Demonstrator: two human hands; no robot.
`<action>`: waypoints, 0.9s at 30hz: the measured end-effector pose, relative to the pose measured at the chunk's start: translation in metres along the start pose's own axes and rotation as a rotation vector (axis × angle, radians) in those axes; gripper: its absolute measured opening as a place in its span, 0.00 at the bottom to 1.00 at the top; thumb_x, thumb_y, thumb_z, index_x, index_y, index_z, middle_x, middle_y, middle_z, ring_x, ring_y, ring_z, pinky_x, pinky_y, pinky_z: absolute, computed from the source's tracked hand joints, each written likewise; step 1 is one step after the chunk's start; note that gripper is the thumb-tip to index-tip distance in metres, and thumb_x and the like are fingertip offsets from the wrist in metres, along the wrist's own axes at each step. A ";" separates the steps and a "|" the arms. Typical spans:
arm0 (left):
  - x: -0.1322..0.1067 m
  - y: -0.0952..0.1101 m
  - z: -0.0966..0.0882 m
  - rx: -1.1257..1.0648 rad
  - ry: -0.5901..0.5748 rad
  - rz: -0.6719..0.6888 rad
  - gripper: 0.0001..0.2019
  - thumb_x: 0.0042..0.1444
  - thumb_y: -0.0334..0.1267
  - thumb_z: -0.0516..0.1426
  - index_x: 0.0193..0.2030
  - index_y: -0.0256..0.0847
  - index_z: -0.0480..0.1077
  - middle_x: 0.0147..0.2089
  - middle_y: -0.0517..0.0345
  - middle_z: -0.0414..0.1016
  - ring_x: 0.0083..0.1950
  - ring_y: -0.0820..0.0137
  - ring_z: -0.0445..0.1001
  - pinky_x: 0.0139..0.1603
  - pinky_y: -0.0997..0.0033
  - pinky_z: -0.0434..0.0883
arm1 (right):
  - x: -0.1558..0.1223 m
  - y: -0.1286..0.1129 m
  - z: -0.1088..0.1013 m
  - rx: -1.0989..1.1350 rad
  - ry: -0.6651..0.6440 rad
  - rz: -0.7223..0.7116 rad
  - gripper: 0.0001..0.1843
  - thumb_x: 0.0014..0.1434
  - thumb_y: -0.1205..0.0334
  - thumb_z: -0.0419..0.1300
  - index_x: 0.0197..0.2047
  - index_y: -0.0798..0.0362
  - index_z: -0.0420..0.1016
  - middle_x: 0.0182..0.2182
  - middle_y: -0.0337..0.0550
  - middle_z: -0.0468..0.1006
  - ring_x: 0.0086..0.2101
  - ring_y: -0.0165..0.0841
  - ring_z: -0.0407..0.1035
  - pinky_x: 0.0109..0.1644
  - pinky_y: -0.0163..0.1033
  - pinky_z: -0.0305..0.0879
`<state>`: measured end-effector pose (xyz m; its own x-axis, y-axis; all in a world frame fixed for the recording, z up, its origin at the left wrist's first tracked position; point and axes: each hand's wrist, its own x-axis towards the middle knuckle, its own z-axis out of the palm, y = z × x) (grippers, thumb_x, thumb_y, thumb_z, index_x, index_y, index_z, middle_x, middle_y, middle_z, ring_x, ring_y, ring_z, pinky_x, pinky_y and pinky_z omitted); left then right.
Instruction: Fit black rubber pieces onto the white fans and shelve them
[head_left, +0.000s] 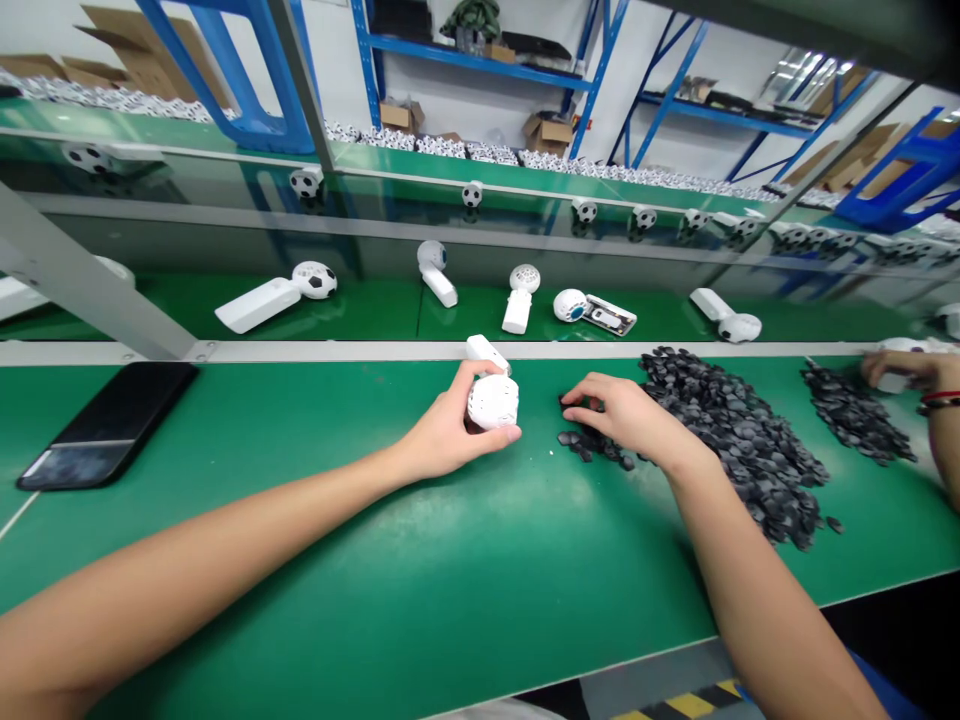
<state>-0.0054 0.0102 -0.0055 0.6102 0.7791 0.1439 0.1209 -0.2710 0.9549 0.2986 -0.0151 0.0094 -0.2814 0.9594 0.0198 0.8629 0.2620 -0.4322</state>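
Observation:
My left hand (450, 425) is closed around the round head of a white handheld fan (493, 402), thumb below and fingers above. The fan's handle (487, 352) points away from me, near the bench's back rail. To its right, my right hand (611, 408) has thumb and fingertips brought together over a few loose black pieces (589, 443). A small dark piece (565, 402) shows at those fingertips. Just beyond that wrist lies a large heap of the same flat black pieces (720, 430).
Several white fans, such as one with a football-patterned head (315, 281), lie on the green conveyor (390, 310) behind the rail. A black phone (109, 425) rests at left. At far right, another person's hand (904, 368) works beside a smaller black heap (855, 415).

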 end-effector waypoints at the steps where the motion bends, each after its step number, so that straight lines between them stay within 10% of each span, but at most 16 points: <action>1: 0.000 0.001 0.000 0.006 -0.004 -0.004 0.32 0.59 0.46 0.67 0.63 0.50 0.54 0.46 0.58 0.71 0.37 0.70 0.70 0.38 0.70 0.69 | 0.000 0.001 0.000 0.020 -0.002 0.004 0.09 0.65 0.54 0.65 0.45 0.46 0.83 0.43 0.43 0.82 0.36 0.38 0.75 0.41 0.43 0.71; 27: -0.001 0.004 0.001 0.168 -0.024 -0.003 0.33 0.57 0.49 0.66 0.66 0.49 0.60 0.48 0.56 0.76 0.39 0.66 0.73 0.40 0.67 0.69 | 0.007 -0.017 0.012 -0.182 0.125 -0.033 0.16 0.71 0.59 0.55 0.44 0.51 0.86 0.42 0.49 0.84 0.41 0.44 0.78 0.49 0.48 0.72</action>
<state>-0.0047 0.0081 -0.0016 0.6279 0.7668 0.1334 0.2501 -0.3611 0.8984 0.2771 -0.0138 0.0061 -0.2657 0.9526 0.1480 0.9188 0.2967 -0.2603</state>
